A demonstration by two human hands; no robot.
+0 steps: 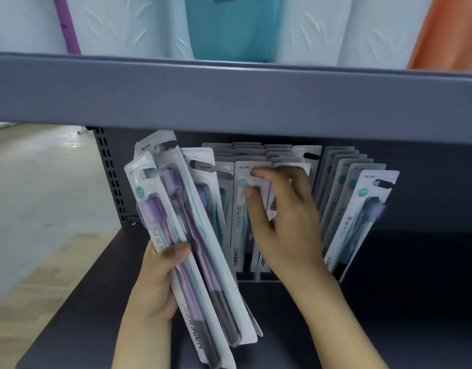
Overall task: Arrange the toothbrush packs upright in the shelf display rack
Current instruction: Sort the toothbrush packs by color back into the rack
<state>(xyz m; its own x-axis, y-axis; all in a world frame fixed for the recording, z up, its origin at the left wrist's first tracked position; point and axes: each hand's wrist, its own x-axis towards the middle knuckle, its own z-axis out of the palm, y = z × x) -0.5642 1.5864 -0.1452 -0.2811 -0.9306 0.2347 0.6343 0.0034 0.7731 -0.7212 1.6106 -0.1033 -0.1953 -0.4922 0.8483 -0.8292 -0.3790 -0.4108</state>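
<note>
Not much to report on the person, honestly. All you get is two hands and forearms coming up from the bottom edge of the view. The left hand (152, 283) and right hand (280, 222) are both bare: no gloves, no rings that I can spot, no watch or bracelet at either wrist. Forearms are bare too, with no sleeve or cuff anywhere up to where they leave the picture. Fingernails look short and plain, unpainted as far as the blur lets me tell. The right hand's fingertips are smeared soft.
</note>
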